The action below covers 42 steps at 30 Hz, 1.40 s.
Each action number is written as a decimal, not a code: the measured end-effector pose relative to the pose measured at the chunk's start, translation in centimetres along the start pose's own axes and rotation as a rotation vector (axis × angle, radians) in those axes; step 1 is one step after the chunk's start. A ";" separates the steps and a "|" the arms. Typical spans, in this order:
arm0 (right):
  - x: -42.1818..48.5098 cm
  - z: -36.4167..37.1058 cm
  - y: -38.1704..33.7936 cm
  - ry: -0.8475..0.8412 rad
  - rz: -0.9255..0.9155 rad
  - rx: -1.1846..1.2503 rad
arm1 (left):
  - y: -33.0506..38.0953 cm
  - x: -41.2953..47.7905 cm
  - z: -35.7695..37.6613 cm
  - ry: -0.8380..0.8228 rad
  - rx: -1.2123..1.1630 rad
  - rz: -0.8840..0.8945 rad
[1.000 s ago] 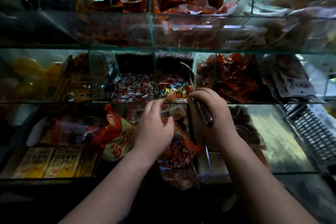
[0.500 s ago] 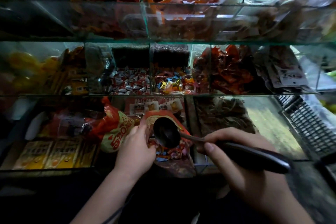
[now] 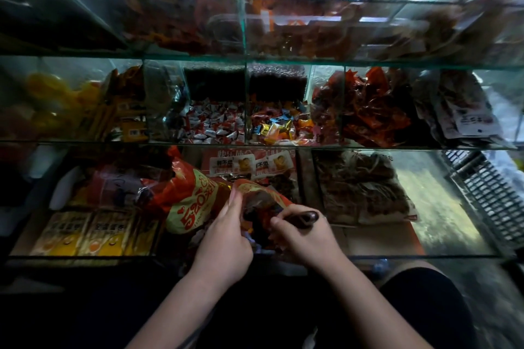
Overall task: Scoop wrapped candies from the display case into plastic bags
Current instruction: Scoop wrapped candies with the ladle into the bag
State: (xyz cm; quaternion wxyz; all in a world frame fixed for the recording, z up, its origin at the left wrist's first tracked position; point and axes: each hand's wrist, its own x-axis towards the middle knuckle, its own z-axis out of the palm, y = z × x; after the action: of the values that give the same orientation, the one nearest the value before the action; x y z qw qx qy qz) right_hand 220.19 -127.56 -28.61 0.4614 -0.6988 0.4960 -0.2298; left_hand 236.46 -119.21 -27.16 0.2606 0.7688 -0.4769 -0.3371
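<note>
While the head view is dim and smeared toward its edges, the middle reads well enough. The left hand (image 3: 224, 238) holds a red-and-gold printed plastic bag (image 3: 256, 191) by its rim, thumb laid up against the plastic and the other fingers curled under it out of sight, so the mouth stands open just in front of the lowest shelf of the glass display case (image 3: 397, 256). The right hand (image 3: 307, 238) has its fingers wrapped closely round the dark handle of a scoop (image 3: 302, 217); the bowl is down inside the bag's mouth, showing only as a dark shape through the plastic. Whether it carries a load I cannot tell.

The wrapped candies (image 3: 279, 127), a mix of gold, blue and orange, lie in the central compartment of the middle shelf, up and well apart from the hands; just left of them, behind a glass divider, sits a heap of red-and-white candies (image 3: 212, 127). A second red bag printed 520 (image 3: 192, 208) lies beside the left hand.

As for progress, the bag seems partly filled, with bits of colour showing low inside it, though the gloom makes that uncertain. The step in hand looks like emptying a scoopful. Further trips to the compartment probably remain, and any other bags are yet to be filled.
</note>
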 end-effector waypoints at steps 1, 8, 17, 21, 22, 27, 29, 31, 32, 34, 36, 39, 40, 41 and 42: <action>0.1 -0.4 0.1 0.032 0.043 0.053 | 0.0 0.1 -0.1 0.005 -0.011 0.001; -0.6 -0.2 0.3 0.271 0.273 0.499 | 0.2 0.1 -0.1 0.015 -0.010 -0.017; -3.3 -4.4 -0.5 0.375 0.236 0.718 | 1.8 -0.3 0.0 0.147 0.081 0.063; -4.5 -5.8 -0.5 0.398 0.176 0.705 | 3.6 -1.4 0.8 0.379 0.030 0.458; -4.7 -6.2 -0.6 0.401 0.178 0.712 | 4.0 -1.3 1.3 0.351 0.019 0.501; -6.0 -7.9 -1.4 0.422 0.188 0.767 | 4.4 0.5 3.5 0.056 0.183 0.149; -6.8 -8.5 -2.1 0.417 0.159 0.777 | 4.2 1.3 4.1 0.042 0.207 0.109; -7.4 -8.9 -2.6 0.379 0.133 0.788 | 4.1 2.0 4.3 0.057 0.215 0.103; -7.7 -9.1 -3.0 0.358 0.118 0.791 | 4.0 2.2 4.4 0.069 0.215 0.101; -8.0 -9.5 -3.5 0.345 0.092 0.800 | 3.9 2.4 4.6 0.105 0.212 0.117; -8.3 -9.7 -4.1 0.339 0.075 0.815 | 3.9 2.3 4.7 0.132 0.204 0.145; -8.7 -9.9 -5.0 0.317 0.062 0.850 | 4.0 2.0 4.5 0.177 0.192 0.194; -8.8 -10.1 -5.2 0.314 0.064 0.873 | 4.2 1.9 4.3 0.203 0.185 0.221; -8.8 -10.3 -5.5 0.315 0.065 0.895 | 4.4 1.9 4.0 0.231 0.182 0.250; -8.8 -10.5 -5.9 0.316 0.067 0.917 | 4.7 2.0 3.7 0.258 0.187 0.281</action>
State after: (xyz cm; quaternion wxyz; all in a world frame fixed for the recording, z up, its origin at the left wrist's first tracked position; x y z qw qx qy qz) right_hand 211.28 -123.45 -17.31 0.6479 -0.3636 0.4300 -0.5130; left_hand 231.66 -123.22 -26.62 0.2913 0.7525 -0.5712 -0.1505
